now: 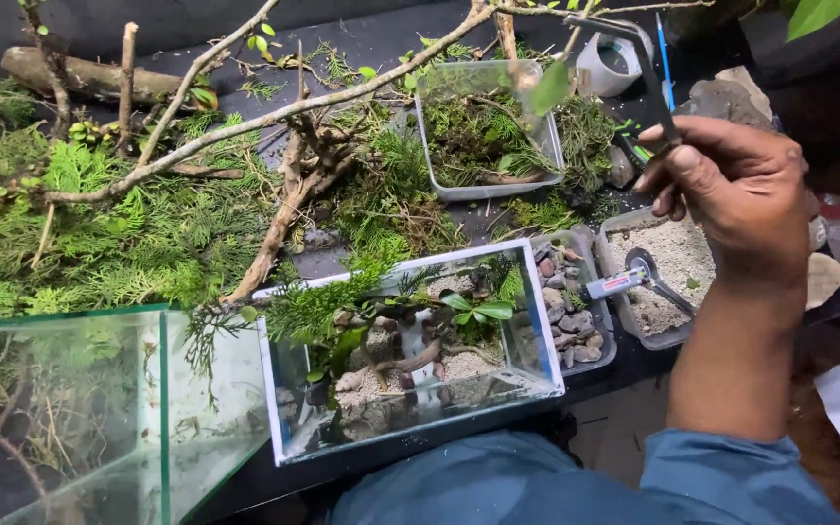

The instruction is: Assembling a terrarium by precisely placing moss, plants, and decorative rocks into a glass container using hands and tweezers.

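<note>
My right hand (pixel 736 185) is raised at the right, shut on long dark metal tweezers (pixel 646 68) whose bent tips reach left toward a green leaf (pixel 548 87) above a clear plastic tub of green cuttings (pixel 483 136). Whether the tips grip the leaf is blurred. Below stands a small glass tank (pixel 405 360) holding sand, stones, driftwood and green plants. My left hand is out of view.
A larger empty glass tank (pixel 99 418) stands at the front left. Bare branches (pixel 245 126) and fern-like greenery (pixel 99 233) cover the dark table. A tub of pebbles (pixel 571 311) and a tub of sand (pixel 668 272) with a small tool sit at the right.
</note>
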